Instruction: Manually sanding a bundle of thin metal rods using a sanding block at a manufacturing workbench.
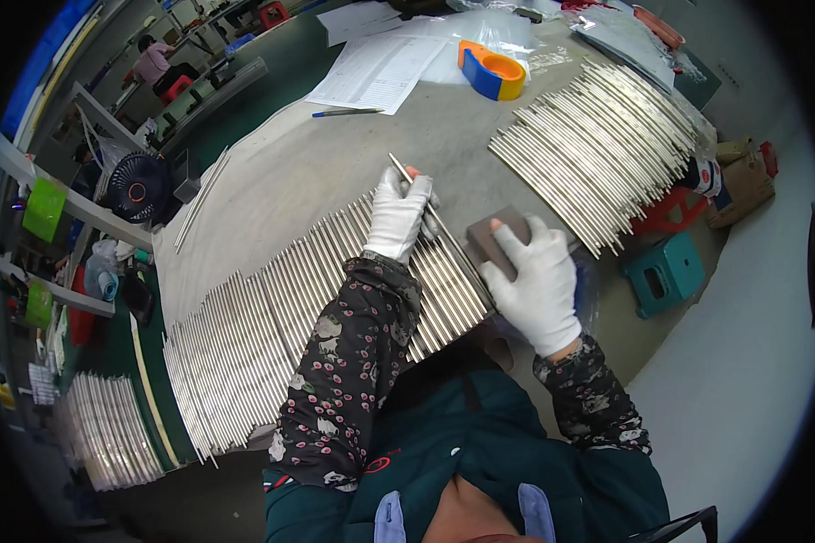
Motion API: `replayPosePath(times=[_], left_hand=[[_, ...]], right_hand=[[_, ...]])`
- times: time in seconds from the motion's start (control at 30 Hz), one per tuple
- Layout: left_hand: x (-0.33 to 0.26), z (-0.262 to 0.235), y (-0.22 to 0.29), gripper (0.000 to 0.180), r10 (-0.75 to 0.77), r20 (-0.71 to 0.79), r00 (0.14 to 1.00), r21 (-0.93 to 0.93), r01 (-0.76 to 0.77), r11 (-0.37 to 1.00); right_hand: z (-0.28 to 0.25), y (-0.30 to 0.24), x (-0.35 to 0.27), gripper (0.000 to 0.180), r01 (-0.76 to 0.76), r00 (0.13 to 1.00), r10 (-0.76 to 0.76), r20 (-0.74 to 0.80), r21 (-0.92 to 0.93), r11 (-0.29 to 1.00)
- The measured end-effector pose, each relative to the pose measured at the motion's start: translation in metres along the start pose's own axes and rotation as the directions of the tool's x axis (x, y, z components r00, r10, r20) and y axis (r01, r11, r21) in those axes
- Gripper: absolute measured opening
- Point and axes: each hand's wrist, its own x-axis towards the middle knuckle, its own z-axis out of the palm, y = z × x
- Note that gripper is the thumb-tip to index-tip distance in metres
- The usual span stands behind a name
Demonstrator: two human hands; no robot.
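My left hand [400,215], in a white glove with a bare fingertip showing, is closed around the upper part of a thin metal rod [442,224]. This rod slants across the right end of a long row of silver metal rods [272,312] laid side by side. My right hand [541,288], gloved likewise, grips a brown-grey rectangular block [499,237] that looks like a sanding block. The block is just right of the slanting rod; whether they touch I cannot tell. Its lower part is hidden under my fingers.
A second batch of rods [598,149] lies at the far right of the table. Behind are a tape dispenser [493,72], paper sheets [378,74] and a pen [347,112]. Two loose rods [201,201] lie at left, near a fan [138,185]. A teal stool [665,275] stands at right.
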Motion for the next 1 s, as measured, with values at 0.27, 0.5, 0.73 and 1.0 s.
replayPosePath(times=[0.27,0.5,0.73,1.0], left_hand=[[-0.002,-0.001,-0.001,0.018,0.011,0.022,1.000,-0.033,-0.010,0.999],[0.000,-0.001,0.000,0.017,-0.012,0.015,1.000,-0.015,0.013,1.000],[-0.001,0.001,0.002,0.017,-0.005,0.030,1.000,-0.026,0.006,1.000],[-0.004,0.003,0.006,0.021,-0.035,-0.008,0.999,0.005,0.035,0.999]], right_hand=[[-0.003,0.002,0.004,0.051,-0.069,0.996,0.073,0.052,-0.073,0.995],[-0.001,0.004,0.000,0.048,0.080,0.997,-0.080,-0.003,0.048,0.996],[0.005,0.022,-0.004,0.050,0.004,0.998,-0.001,-0.066,0.043,0.999],[0.008,-0.009,0.000,0.050,0.167,0.975,-0.164,-0.150,0.008,0.986]])
